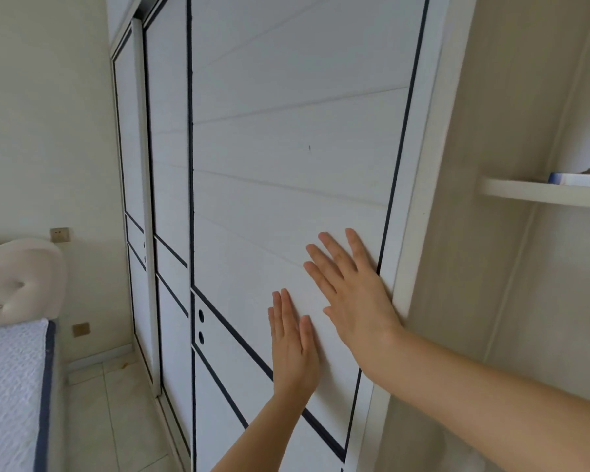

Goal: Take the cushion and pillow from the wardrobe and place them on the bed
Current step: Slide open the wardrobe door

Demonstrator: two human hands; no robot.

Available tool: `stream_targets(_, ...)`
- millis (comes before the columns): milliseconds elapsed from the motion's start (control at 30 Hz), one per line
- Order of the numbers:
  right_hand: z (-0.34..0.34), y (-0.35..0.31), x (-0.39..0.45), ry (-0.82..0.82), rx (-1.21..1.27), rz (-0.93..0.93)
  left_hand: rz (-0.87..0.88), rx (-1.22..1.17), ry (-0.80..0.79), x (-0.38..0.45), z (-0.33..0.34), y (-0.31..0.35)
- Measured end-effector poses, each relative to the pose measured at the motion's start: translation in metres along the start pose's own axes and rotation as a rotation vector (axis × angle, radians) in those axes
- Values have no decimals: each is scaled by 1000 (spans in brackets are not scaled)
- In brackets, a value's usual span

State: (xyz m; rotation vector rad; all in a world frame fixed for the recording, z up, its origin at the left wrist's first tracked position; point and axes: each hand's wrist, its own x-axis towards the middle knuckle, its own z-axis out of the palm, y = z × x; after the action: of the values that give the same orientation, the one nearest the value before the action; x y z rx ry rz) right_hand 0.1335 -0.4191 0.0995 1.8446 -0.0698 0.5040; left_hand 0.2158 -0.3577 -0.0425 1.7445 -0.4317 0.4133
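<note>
The wardrobe's nearest sliding door (pixel 286 158), white with dark trim lines, fills the middle of the head view and is closed. My left hand (pixel 295 349) lies flat on it, fingers together and pointing up. My right hand (pixel 349 294) presses flat on the same door higher up, close to its right edge, fingers spread. Neither hand holds anything. The bed (pixel 11 386) shows at the lower left with a white textured mattress and a padded headboard (pixel 17 277). No cushion or pillow is visible; the wardrobe's inside is hidden.
Two more sliding doors (pixel 169 165) run off to the left. A white wall shelf (pixel 542 192) with a flat book on it juts out at the right. Pale floor tiles (pixel 113 413) lie between bed and wardrobe. Wall sockets (pixel 59 235) sit beside the headboard.
</note>
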Motion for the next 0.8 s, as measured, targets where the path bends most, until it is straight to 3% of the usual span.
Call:
stream_targets(367, 2, -9, 24, -46, -26, -14, 27, -51, 106, 21, 15, -19)
stream_targets(800, 0, -38, 93, -43, -35, -31, 54, -72, 71, 82, -11, -68)
